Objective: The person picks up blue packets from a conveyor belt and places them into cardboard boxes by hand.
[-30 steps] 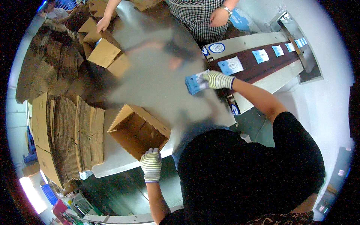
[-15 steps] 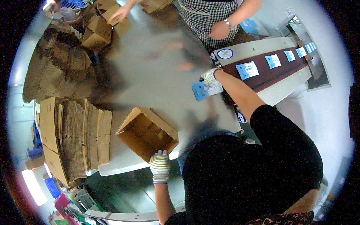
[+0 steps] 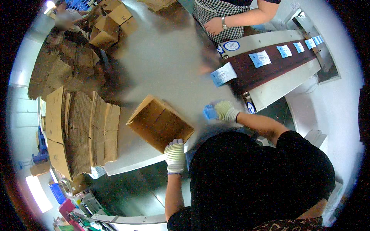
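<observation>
Over at the open carton's nine o'clock, a stack of flattened cartons (image 3: 84, 134) stands on edge! The open carton (image 3: 160, 121) itself sits on the table (image 3: 165, 69), mouth up. Here's the gloved left hand (image 3: 175, 157) at its five o'clock, fingers bent over the near rim, holding on. Across to three o'clock: blue packets (image 3: 209, 112), blurred, count unclear, gripped in the gloved right hand (image 3: 226, 111)! And out at two o'clock, a blue-and-white packet (image 3: 224, 74) lies at the dark belt's (image 3: 246, 79) near end, more lined up beyond.
</observation>
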Motion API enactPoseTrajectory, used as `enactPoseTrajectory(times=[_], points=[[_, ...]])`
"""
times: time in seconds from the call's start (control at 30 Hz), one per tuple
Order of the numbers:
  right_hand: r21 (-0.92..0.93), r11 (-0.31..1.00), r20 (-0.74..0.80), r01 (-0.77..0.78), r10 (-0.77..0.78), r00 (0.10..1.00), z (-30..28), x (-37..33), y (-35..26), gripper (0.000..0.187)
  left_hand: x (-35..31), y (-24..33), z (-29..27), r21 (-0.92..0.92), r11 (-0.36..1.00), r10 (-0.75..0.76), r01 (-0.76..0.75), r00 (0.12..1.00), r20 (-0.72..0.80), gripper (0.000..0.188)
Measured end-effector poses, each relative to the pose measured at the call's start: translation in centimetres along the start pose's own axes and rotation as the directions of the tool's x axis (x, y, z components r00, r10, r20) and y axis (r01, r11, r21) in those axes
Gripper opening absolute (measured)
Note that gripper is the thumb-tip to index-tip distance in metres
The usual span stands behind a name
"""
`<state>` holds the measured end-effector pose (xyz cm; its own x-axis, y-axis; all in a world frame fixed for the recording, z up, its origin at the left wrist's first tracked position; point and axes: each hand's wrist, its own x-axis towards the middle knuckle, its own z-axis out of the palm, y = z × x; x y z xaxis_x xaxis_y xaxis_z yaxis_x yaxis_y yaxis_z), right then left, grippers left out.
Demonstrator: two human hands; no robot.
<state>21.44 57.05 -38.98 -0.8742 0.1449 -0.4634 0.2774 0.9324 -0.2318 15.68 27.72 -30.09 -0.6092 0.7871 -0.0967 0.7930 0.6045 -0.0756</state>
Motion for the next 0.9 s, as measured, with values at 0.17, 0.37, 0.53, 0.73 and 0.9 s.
enactPoseTrajectory(times=[0.17, 0.37, 0.53, 0.73, 0.9], points=[[0.586, 0.688, -0.510, 0.428, -0.098, 0.855, -6.0, -1.0, -1.6, 0.047, -0.2, 1.5, 1.0, -0.021, 0.995, 0.094, -0.094, 0.995, -0.017, 0.013], [0.197, 0.644, -0.446, 0.739, -0.612, 0.653, -13.3, -5.3, -14.4, 0.033, 0.4, 1.8, 3.9, 0.030, 0.995, 0.092, -0.093, 0.995, 0.025, 0.034], [-0.366, 0.779, -0.237, 0.508, -0.606, 0.759, -7.2, 0.7, -18.9, 0.031, 0.4, 2.6, 4.4, -0.006, 1.000, 0.025, -0.025, 0.999, -0.046, 0.034], [-0.047, 0.903, 0.170, 0.428, -0.415, 0.894, -4.7, 0.1, -17.9, 0.035, -1.5, 2.9, 4.6, 0.040, 0.993, 0.110, -0.111, 0.994, 0.029, 0.021], [-0.169, 0.668, -0.319, 0.724, -0.732, 0.601, -6.4, -2.8, -16.1, 0.028, -0.2, 2.8, 1.6, -0.001, 1.000, -0.030, 0.030, 0.999, 0.041, 0.015]])
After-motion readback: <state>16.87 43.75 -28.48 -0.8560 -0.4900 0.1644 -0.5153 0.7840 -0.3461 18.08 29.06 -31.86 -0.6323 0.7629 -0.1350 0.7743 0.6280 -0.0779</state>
